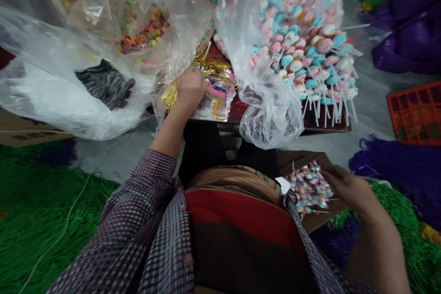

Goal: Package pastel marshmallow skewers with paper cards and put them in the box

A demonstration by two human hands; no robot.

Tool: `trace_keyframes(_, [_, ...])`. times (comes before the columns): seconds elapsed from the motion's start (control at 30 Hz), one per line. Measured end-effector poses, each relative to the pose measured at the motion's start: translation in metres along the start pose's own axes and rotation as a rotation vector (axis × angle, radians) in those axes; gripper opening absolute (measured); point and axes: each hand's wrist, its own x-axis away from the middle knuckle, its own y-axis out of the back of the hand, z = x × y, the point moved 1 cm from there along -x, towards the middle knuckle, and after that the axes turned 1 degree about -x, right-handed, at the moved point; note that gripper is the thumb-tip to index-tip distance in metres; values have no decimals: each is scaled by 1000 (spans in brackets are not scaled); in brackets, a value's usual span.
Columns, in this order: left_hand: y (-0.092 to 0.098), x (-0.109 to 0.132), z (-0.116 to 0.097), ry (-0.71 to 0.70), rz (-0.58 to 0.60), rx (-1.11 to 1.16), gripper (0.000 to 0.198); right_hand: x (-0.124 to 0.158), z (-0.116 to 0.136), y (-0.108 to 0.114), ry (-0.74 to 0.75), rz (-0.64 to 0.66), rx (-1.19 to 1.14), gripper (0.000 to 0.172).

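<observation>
My left hand (pixel 190 88) reaches forward onto a stack of small printed packets (pixel 217 96) and gold twist ties (pixel 213 66) on a dark red table; its fingers curl down onto them, and what they grip is hidden. My right hand (pixel 346 187) is low at my right side, at the edge of a cardboard box (pixel 319 223) filled with wrapped pastel lollipops (pixel 308 189); its fingers are blurred. A big clear bag of pink, blue and white lollipops (pixel 303 32) on white sticks lies on the table to the right.
A clear bag of colourful ring sweets (pixel 144 32) and a white plastic bag (pixel 55 96) sit at left. Green stringy material (pixel 41 220) covers the floor left and right, purple bundles (pixel 396 170) at right, and an orange crate (pixel 415 112) at far right.
</observation>
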Motion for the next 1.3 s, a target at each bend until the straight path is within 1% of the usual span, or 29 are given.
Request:
trace_keyframes(0.07, [-4, -4, 5, 5, -11, 1, 27, -3, 20, 1, -55, 59, -10, 17])
trace_keyframes(0.13, [-6, -6, 7, -8, -55, -3, 26, -6, 44, 4, -44, 32, -79, 16])
trace_keyframes(0.23, [-7, -10, 7, -2, -116, -47, 27, -11, 84, 6, 21, -25, -176, 14])
trace_keyframes(0.3, [-5, -11, 4, 25, -127, -91, 28, -15, 112, 3, 49, 5, -229, 10])
trace_keyframes(0.33, [-3, -11, 3, 35, -123, -106, 29, -17, 127, 0, 78, 4, -281, 11])
trace_keyframes(0.43, [10, -6, -9, 23, -128, -94, 32, -28, 170, -16, 225, 77, -451, 15])
trace_keyframes(0.5, [21, 2, -25, -21, -158, -43, 34, -38, 198, -33, 312, 130, -569, 19])
trace_keyframes(0.57, [30, 13, -49, -60, -146, 20, 35, -53, 225, -54, 311, 147, -715, 24])
trace_keyframes(0.6, [34, 19, -63, -66, -130, 57, 34, -61, 237, -65, 300, 178, -786, 28])
trace_keyframes(0.67, [37, 33, -92, -58, -103, 140, 32, -79, 260, -86, 308, 185, -888, 39])
trace_keyframes(0.73, [37, 46, -117, -32, -81, 226, 31, -94, 276, -104, 306, 208, -958, 43])
trace_keyframes(0.8, [34, 58, -132, -13, -64, 307, 30, -103, 284, -114, 276, 152, -1014, 38])
trace_keyframes(0.9, [32, 66, -140, 17, 2, 470, 22, -105, 283, -114, 212, 78, -1049, 33])
trace_keyframes(0.93, [31, 67, -139, 32, 48, 534, 22, -104, 280, -111, 207, 86, -1050, 32])
trace_keyframes(0.97, [31, 67, -139, 49, 112, 601, 27, -102, 277, -108, 214, 102, -1049, 32])
trace_keyframes(1.03, [31, 65, -137, 99, 281, 729, 36, -99, 272, -101, 251, 125, -1027, 34])
trace_keyframes(1.1, [31, 64, -135, 159, 423, 848, 39, -97, 266, -96, 292, 104, -980, 36])
trace_keyframes(1.13, [30, 64, -135, 191, 457, 903, 41, -97, 263, -94, 309, 80, -954, 38])
trace_keyframes(1.2, [28, 64, -133, 249, 458, 996, 45, -98, 257, -91, 327, 29, -901, 44])
trace_keyframes(1.3, [25, 65, -131, 293, 388, 1070, 50, -99, 251, -88, 321, -3, -859, 52])
